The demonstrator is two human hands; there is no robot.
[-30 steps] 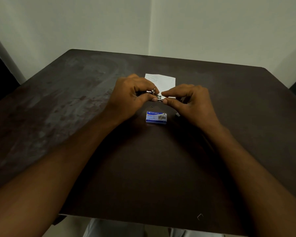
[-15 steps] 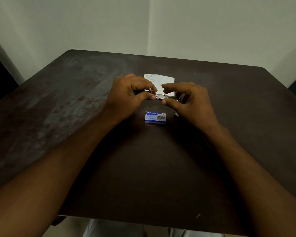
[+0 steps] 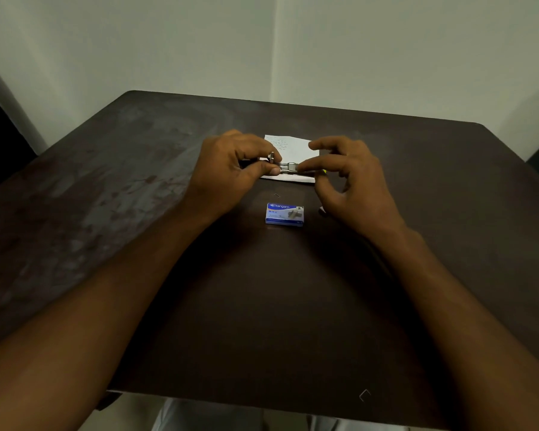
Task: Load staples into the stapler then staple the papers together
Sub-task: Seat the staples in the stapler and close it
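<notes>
A small metal stapler (image 3: 288, 168) is held just above the table's middle, with its shiny staple channel showing. My left hand (image 3: 231, 169) grips its left end between thumb and fingers. My right hand (image 3: 346, 178) has its index fingertip on the right part of the channel, its other fingers spread. White papers (image 3: 288, 147) lie flat right behind the stapler, partly hidden by both hands. A blue staple box (image 3: 284, 214) sits closed on the table, nearer to me than the stapler.
The dark brown table (image 3: 137, 197) runs to pale walls behind. A loose staple (image 3: 276, 195) lies between the stapler and the box; another bent staple (image 3: 364, 394) lies near the front edge.
My hands have drawn apart and more of the stapler's metal channel shows. My right fingers have opened from a pinch to a spread pose with one fingertip on the channel.
</notes>
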